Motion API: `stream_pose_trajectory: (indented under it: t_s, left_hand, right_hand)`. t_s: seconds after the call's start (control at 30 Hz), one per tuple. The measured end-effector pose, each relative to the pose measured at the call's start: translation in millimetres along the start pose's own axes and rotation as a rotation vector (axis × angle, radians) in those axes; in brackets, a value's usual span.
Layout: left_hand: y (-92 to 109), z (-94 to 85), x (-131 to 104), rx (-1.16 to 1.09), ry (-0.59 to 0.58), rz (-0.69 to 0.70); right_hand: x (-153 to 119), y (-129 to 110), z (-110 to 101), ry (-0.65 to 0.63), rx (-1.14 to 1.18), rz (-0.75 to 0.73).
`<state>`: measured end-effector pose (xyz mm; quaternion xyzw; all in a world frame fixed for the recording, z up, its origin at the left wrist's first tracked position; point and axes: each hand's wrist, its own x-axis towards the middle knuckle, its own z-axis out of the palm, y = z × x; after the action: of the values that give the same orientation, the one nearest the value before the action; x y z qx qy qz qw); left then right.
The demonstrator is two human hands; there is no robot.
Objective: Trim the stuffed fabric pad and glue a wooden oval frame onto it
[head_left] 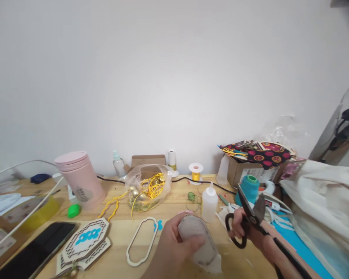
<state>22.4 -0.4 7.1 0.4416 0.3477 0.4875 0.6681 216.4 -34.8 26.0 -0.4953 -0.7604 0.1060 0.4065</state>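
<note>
Your left hand point(174, 248) holds a padded oval piece point(198, 242) over the near edge of the table point(174, 193), and just to its right your right hand point(240, 228) grips the scissors point(248, 219), blades pointing up and away. Left of the piece lies an oval frame point(142, 241), and further left a stack of fretwork panels point(85, 242) beside a phone point(36, 252). Behind the piece stands a squeeze bottle point(209, 201) (thread cone point(248, 188) to its right). A tumbler point(80, 178) and a bag of cord point(148, 186) sit further back, left.
</note>
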Motion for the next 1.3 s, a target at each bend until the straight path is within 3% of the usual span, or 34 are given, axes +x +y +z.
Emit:
stream_pose_trajectory:
  t_s: [0.13,0.3,0.4,0.53,0.7,0.9,1.03,1.13,1.3]
  left_hand:
    - [4,4.0,-2,-0.161,0.036,-0.08]
    - [9,13.8,-7,-0.326,0.079,-0.108]
    - [6,12.2,-6,-0.338,0.088,-0.104]
    - [-1,5.9,-1,-0.214,0.059,-0.123]
    - [0,4.7,0,-0.217,0.056,-0.172]
    - [7,2.1,-2,-0.274,0.045,-0.212]
    - [10,4.7,-1,-0.368,0.14,-0.213]
    - [9,10.4,-1,-0.439,0.241,-0.227]
    - [-2,16.8,-3,-0.445,0.191,-0.323]
  right_hand:
    - [-3,-6,-1,-0.079,0.236,0.232]
    - [-8,-19,12,-0.192,0.367,0.261]
    - [-8,-27,16,-0.117,0.322,0.36]
    - [-7,-16,18,-0.007,0.387,0.345]
    - [-6,0,12,-0.006,0.533,0.4]
    - [-4,-8,-1,0.076,0.522,0.512]
    - [-5,-10,4,0.161,0.429,0.455]
    - [-10,-7,16,0.106,0.428,0.324]
    - [-18,-3,32,0.01,0.426,0.335]
